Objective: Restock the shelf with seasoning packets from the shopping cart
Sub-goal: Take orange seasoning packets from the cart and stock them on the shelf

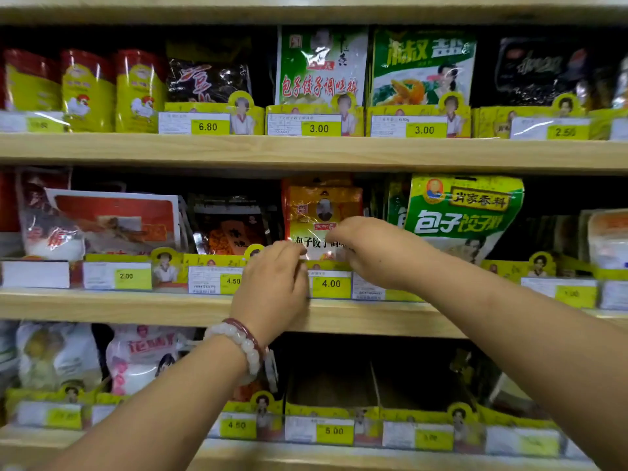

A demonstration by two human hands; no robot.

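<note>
An orange-and-yellow seasoning packet (319, 212) stands upright in a yellow display box on the middle shelf (136, 305), above the 4.00 price tag (330, 283). My left hand (272, 283) pinches the packet's lower left edge. My right hand (370, 253) grips its lower right side, fingers curled over the front. More packets of the same kind stand behind it. The shopping cart is out of view.
A green-and-white pouch (462, 212) stands right of the packet, a dark packet (234, 229) to its left. The top shelf holds yellow tins (88, 93) and green packets (321, 66). On the bottom shelf, dark display boxes (333, 385) sit below my hands.
</note>
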